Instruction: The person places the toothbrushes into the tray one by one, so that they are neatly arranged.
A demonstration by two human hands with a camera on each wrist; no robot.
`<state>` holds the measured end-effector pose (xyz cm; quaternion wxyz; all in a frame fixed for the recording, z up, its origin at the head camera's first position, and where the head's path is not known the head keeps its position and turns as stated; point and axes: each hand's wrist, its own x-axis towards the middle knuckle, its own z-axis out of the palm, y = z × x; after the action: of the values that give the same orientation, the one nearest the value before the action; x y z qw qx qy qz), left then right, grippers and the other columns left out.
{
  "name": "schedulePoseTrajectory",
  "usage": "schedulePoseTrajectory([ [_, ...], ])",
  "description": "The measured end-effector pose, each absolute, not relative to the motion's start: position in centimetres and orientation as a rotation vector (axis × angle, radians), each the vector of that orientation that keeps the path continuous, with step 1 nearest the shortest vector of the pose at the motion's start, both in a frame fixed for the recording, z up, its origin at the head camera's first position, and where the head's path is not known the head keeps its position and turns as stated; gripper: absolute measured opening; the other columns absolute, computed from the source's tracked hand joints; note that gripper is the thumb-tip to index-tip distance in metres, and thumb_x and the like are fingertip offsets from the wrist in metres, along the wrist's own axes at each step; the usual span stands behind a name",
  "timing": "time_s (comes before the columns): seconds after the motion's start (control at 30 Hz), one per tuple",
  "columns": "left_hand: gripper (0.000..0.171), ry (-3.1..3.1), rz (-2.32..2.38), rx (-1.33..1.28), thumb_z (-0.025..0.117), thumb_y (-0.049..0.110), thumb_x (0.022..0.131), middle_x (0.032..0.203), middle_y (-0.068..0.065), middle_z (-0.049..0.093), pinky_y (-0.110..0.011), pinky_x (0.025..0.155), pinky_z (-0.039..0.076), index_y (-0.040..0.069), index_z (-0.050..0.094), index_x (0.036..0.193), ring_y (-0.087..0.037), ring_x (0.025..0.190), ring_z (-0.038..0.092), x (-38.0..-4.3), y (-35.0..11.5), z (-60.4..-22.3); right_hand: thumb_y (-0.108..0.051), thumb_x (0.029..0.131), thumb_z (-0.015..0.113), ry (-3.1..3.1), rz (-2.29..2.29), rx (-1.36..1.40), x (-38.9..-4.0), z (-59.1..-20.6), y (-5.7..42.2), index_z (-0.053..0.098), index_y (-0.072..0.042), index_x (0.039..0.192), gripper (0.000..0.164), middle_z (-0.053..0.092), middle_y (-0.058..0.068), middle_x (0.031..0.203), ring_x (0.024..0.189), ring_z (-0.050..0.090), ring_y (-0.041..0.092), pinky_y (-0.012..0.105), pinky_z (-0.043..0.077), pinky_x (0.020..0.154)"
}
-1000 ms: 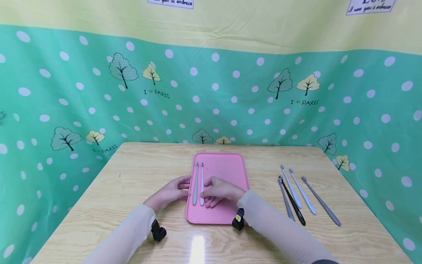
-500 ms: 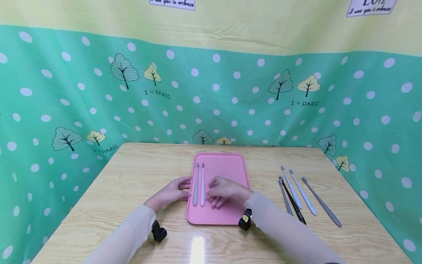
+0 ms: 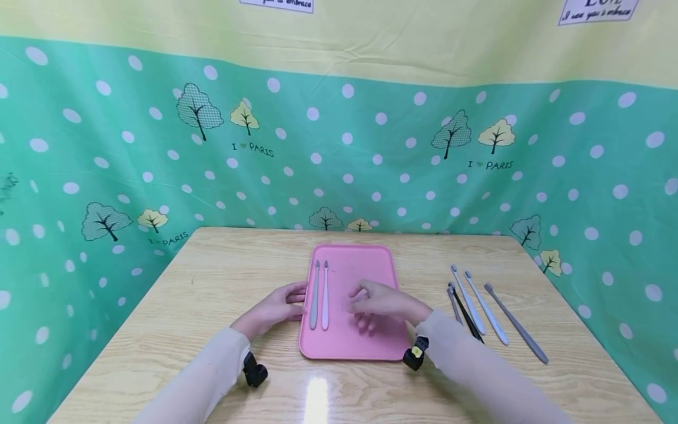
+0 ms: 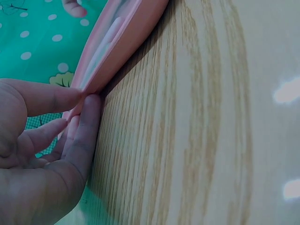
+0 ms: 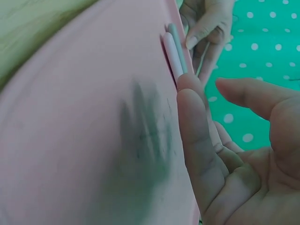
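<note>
A pink tray [image 3: 365,265] lies on the wooden table. My left hand [image 3: 274,304] holds its left rim, thumb and fingertips at the edge in the left wrist view. Two toothbrushes lie side by side along the tray's left side, bristle ends away from me: a grey-green toothbrush [image 3: 314,300] nearest the rim and a pale pink toothbrush [image 3: 325,300] beside it. Over the tray's right half hovers my right hand [image 3: 384,300], empty, its thumb and forefinger spread apart in the right wrist view, where the handle ends of both toothbrushes show beyond the fingertips.
Right of the tray lie several more toothbrushes: a dark grey toothbrush [image 3: 516,323] farthest out, a light blue toothbrush [image 3: 486,307], another pale blue one, plus a black toothbrush [image 3: 466,312] partly hidden by my right sleeve. A dotted green curtain [image 3: 339,176] hangs behind the table [image 3: 238,253].
My right hand has moved right, away from the pale pink toothbrush's handle, its fingers leaving it. That toothbrush stays in place. My left hand has kept still at the rim.
</note>
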<state>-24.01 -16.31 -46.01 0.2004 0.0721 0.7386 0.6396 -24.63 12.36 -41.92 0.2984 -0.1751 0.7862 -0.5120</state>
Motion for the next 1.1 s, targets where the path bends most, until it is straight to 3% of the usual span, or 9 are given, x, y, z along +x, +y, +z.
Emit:
schedulePoseTrajectory([
  [0.5,0.07,2.045,1.799,0.209,0.061,-0.006,0.091,0.145,-0.026,0.043,-0.037,0.097,0.056,-0.004,0.029,0.154,-0.036,0.128,0.049,-24.0,-16.4,-45.9,-0.016,0.095,0.065,2.257,-1.253,-0.473,-23.7,-40.7,17.9,0.055,0.003,0.12,0.033,0.069,0.014,0.089,0.072,0.068,0.026,0.037,0.062,0.06],
  [1.1,0.071,2.061,1.797,0.178,0.061,-0.009,0.089,0.142,-0.024,0.046,-0.037,0.096,0.057,-0.003,0.031,0.154,-0.035,0.126,0.051,-24.0,-16.3,-45.8,-0.023,0.098,0.065,2.301,-1.27,-0.45,-21.6,-39.8,24.4,0.052,0.006,0.124,0.041,0.067,0.019,0.091,0.079,0.068,0.033,0.044,0.063,0.062],
])
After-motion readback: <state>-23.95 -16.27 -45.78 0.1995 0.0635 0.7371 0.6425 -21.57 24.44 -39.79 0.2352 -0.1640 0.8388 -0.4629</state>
